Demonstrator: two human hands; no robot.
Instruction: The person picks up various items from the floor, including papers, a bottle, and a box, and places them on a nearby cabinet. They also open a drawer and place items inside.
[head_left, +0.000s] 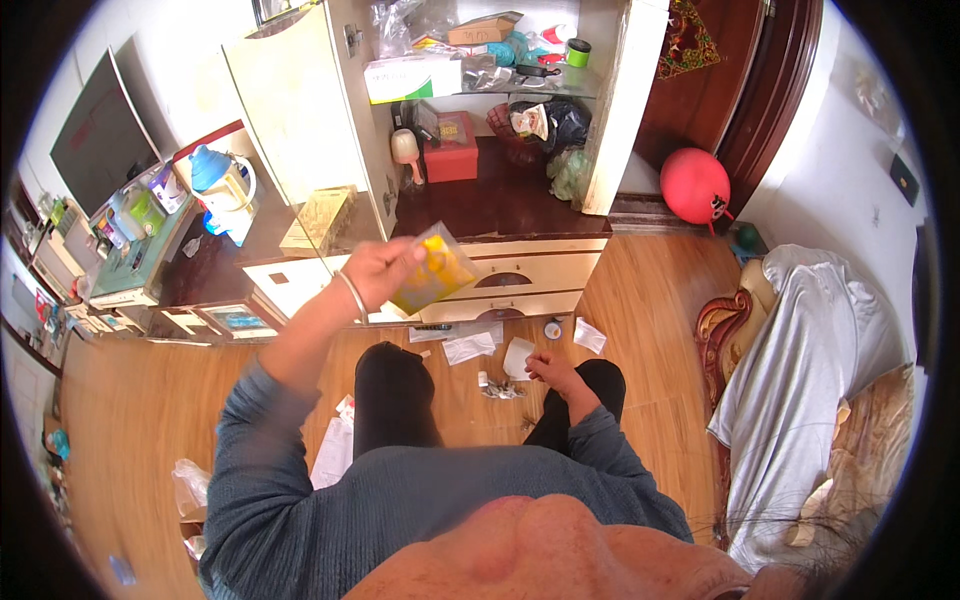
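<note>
My left hand (379, 274), with a bangle at the wrist, is raised in front of the cabinet drawers. Between its thumb and fingers is a flat plastic packet (435, 274) with yellow print, partly see-through. My right hand (553, 373) hovers by my right knee with its fingers curled. A white sheet of paper (517, 357) appears right at those fingertips; whether they pinch it cannot be told. On the floor between my knees are a small white bottle (482, 379) and a heap of small grey scraps (502, 390). Another white paper piece (469, 348) lies nearer the cabinet.
An open cabinet shelf (525, 86) carries boxes and bags, and a red box (451, 159) stands below it. By the door rests a red bouncing ball (695, 186). A cloth-covered sofa (787, 375) lines the right side. More paper (590, 335) and a round lid (553, 329) lie on the floor.
</note>
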